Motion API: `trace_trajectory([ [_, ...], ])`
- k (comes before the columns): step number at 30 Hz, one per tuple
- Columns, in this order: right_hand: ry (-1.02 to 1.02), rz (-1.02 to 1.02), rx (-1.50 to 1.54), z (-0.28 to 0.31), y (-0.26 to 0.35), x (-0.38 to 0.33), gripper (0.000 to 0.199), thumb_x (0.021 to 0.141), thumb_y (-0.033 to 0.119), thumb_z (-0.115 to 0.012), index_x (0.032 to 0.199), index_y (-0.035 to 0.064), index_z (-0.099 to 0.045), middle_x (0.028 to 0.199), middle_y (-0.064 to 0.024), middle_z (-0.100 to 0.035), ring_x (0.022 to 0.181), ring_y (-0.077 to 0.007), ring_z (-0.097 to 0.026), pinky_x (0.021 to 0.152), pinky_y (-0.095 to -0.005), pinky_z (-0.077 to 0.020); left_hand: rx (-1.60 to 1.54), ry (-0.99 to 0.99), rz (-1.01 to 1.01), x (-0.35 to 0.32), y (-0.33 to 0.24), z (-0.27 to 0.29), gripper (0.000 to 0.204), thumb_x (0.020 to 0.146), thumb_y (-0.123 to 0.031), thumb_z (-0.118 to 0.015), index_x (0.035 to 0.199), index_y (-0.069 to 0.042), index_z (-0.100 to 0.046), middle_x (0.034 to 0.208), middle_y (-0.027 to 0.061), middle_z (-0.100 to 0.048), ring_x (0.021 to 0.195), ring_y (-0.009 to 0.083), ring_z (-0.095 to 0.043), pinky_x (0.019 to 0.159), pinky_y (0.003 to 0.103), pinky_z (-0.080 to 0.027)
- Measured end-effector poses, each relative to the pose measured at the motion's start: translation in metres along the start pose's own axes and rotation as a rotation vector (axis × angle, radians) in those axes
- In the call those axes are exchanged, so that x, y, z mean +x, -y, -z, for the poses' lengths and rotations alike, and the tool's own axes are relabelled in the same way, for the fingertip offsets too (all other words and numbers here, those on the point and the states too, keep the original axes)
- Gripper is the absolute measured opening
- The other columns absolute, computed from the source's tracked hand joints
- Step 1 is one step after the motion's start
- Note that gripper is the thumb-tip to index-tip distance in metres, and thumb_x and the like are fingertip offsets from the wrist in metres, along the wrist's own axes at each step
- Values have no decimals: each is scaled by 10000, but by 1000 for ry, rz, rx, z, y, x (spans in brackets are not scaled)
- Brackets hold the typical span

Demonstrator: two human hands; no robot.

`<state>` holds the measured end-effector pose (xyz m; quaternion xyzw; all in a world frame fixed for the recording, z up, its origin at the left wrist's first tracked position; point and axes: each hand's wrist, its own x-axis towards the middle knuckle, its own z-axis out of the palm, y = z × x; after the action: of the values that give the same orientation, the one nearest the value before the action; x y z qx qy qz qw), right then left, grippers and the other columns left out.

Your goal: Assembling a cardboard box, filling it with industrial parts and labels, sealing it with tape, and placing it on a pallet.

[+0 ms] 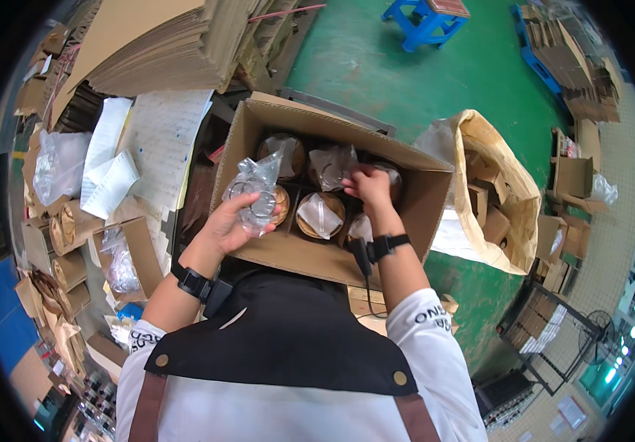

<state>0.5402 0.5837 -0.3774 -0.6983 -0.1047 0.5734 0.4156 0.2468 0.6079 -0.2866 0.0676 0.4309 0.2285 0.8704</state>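
Note:
An open cardboard box point(332, 264) stands in front of me, its inside split by dark dividers. In its cells sit several round, brown-wrapped items point(286, 166), with clear plastic packets point(320, 216) lying on top of some. My left hand point(223, 227), at the box's left side, is closed around clear plastic packets point(257, 202) with ring-shaped outlines inside. Inside the box, over the back right cells, my right hand point(370, 186) has its fingers pinched at the edge of a clear plastic packet point(332, 166). Its fingertips are partly hidden.
Right of the box stands a yellowish sack point(462, 184) holding small cartons. Flat cardboard sheets point(163, 55) are stacked at the back left. Written paper sheets point(159, 144) and a small open carton point(141, 258) lie on the left. A blue stool point(426, 23) stands on the green floor.

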Motion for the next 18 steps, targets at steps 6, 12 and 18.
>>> trace_trajectory([
  [6, -458, 939, -1015, -46, 7, -29, 268, 878, 178, -624, 1089, 20, -572, 876, -82, -634, 788, -162, -646, 675, -314, -535, -174, 72, 44, -6, 5, 5, 392, 927, -202, -543, 1278, -45, -469, 1161, 157, -591, 1088, 315, -590, 871, 548, -512],
  [12, 719, 52, -276, -95, 28, -88, 271, 826, 97, -717, 1019, -5, -556, 820, -59, -639, 674, -106, -618, 617, -250, -523, -95, -76, -301, -7, 11, 5, 330, 852, -63, -664, 1159, -35, -547, 1047, 84, -636, 984, 204, -622, 842, 385, -526],
  [18, 875, -108, -132, -130, 66, -88, 319, 824, 193, -722, 1034, 31, -545, 908, -25, -594, 790, -77, -601, 608, -224, -495, 42, -258, -548, -37, 4, -7, 283, 825, -60, -712, 1080, -36, -590, 1001, 44, -647, 919, 134, -612, 807, 287, -505],
])
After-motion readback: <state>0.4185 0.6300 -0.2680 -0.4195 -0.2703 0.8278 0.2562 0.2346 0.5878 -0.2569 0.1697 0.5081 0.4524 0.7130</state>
